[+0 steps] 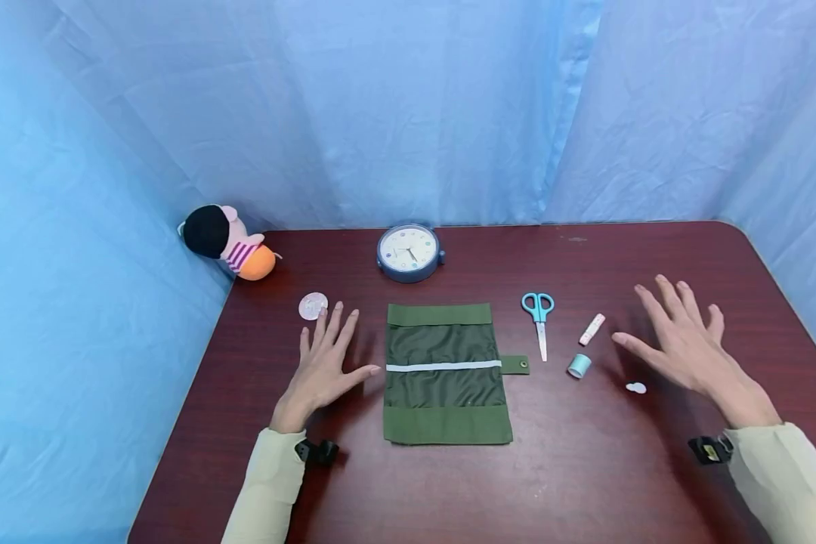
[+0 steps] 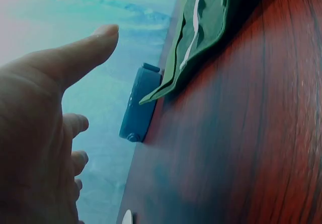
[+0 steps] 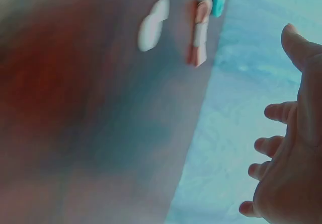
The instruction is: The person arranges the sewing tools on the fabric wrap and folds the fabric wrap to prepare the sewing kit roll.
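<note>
A green cloth roll-up pouch (image 1: pixel 445 385) lies unfolded mid-table, with a white band across it and a snap tab on its right. My left hand (image 1: pixel 321 376) hovers just left of it, fingers spread and holding nothing. Its fingertips overlap a round pale disc (image 1: pixel 311 306) in the head view. Over the right side, my right hand (image 1: pixel 687 344) is spread and holds nothing. Nearest it are a small white piece (image 1: pixel 636 387), a spool of turquoise thread (image 1: pixel 579 366) and a folded pink-and-white strip (image 1: pixel 591 329). Scissors with turquoise handles (image 1: pixel 538 310) lie right of the pouch.
A blue round clock (image 1: pixel 409 253) sits at the table's back edge. In the back left corner is a plush toy (image 1: pixel 224 240) with a black head and orange bottom. Blue curtains (image 1: pixel 408 113) hang behind and beside the dark red wooden table (image 1: pixel 585 483).
</note>
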The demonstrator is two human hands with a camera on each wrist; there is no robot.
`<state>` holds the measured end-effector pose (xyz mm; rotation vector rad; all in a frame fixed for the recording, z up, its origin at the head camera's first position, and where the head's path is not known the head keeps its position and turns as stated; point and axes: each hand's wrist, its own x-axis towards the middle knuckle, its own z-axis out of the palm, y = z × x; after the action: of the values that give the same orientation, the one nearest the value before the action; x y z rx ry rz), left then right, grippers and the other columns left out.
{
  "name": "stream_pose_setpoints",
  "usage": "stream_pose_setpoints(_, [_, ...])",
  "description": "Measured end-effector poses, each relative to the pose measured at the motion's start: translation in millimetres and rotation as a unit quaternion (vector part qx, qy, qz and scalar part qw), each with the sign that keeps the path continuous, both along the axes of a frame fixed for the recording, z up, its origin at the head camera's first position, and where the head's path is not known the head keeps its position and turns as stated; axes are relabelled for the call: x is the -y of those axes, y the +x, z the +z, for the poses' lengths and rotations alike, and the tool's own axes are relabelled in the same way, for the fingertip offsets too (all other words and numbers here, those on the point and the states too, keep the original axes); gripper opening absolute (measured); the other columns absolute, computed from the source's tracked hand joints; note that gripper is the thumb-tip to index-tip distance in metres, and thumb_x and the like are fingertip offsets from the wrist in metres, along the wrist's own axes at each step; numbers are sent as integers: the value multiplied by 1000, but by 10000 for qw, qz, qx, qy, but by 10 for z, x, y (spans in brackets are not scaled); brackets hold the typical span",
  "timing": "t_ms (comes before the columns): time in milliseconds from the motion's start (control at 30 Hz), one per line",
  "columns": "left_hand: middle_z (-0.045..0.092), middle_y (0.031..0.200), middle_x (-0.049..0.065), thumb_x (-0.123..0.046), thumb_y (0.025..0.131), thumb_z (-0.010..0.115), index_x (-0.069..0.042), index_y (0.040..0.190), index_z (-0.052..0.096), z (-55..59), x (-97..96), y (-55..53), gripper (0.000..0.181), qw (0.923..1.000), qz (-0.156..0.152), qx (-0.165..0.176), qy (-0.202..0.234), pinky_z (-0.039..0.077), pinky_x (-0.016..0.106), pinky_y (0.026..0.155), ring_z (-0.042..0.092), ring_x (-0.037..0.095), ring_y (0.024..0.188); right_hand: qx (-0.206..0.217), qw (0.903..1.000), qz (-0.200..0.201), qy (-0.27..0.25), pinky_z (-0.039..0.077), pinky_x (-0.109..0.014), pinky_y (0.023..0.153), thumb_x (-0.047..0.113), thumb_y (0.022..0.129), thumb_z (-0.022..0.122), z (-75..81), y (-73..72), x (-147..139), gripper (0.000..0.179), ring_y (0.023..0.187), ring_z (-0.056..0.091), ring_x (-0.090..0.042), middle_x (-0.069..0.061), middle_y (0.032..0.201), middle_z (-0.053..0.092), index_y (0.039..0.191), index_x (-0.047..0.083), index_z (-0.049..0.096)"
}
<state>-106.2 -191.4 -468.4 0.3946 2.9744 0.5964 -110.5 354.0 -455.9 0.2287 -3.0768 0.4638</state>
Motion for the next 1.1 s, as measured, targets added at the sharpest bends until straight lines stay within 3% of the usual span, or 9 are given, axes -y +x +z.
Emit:
stream_pose_setpoints(200, [6,171,11,-57,83,74,-20,162,18,-19,-104,6,104,9988,-337,219,282,7,73,119,2,41,158,131,9994,196,-248,7,-78,104,54,93,62,77,-224,221,86,151,7,-50,-25,166,13,157,7,27])
stream_pose_setpoints(600, [3,172,6,-62,83,71,-25,163,12,-125,-318,-26,106,9950,-783,502,363,7,70,122,0,36,159,636,9964,450,-337,26,-72,96,56,94,60,-14,-603,620,86,143,22,-56,-29,162,22,155,3,31])
stream_pose_setpoints(900, [8,172,4,-59,83,74,-22,162,18,-193,-384,-50,104,9914,-1011,598,573,7,69,122,3,36,159,1336,9845,865,-742,35,-69,107,42,98,62,-102,-780,834,74,139,37,-49,-32,154,32,152,-1,36])
stream_pose_setpoints(1100, [10,172,1,-59,81,75,-25,162,20,-257,-386,-70,104,9898,-1134,680,526,7,69,122,3,37,159,1467,9822,884,-774,45,-58,93,47,94,67,-141,-849,916,74,113,54,-39,-29,142,41,148,3,43])
